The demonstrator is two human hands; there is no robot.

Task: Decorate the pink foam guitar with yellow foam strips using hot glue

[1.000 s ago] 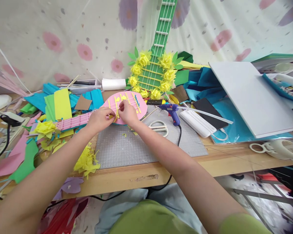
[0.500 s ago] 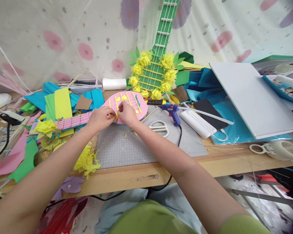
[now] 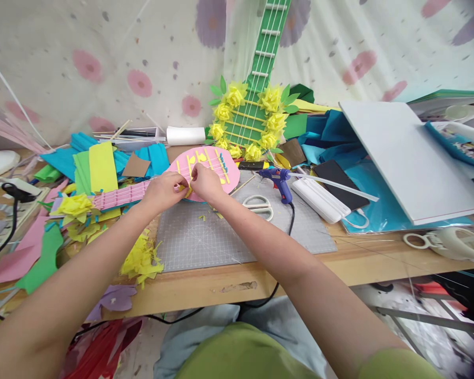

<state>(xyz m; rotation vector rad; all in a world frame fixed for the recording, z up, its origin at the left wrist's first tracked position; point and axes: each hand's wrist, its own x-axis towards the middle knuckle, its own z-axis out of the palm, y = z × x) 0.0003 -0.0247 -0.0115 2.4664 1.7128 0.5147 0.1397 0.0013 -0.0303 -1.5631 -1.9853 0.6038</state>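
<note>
A pink paper guitar [image 3: 231,169] with yellow bars, thin strings and blue pegs lies on the grey cutting mat [image 3: 197,242], its neck pointing left. Over the near side of its body, my left hand [image 3: 165,191] has its fingers closed around a small piece of yellow paper [image 3: 181,187]. Close beside it, my right hand [image 3: 205,183] is pinched at the strings and yellow parts; its fingertips hide what they grip. A yellow paper flower [image 3: 74,205] sits at the neck's left end.
Right of the hands lie white-handled scissors [image 3: 258,206], a blue glue gun [image 3: 282,184], a white power bank [image 3: 319,201] and a phone [image 3: 339,184]. A green paper guitar [image 3: 245,126] with yellow flowers stands behind. Yellow scraps [image 3: 142,260] lie near the table's front edge.
Both hands keep nearly the same pose on the pink guitar. The whole view has shifted very slightly; nothing else visibly differs.
</note>
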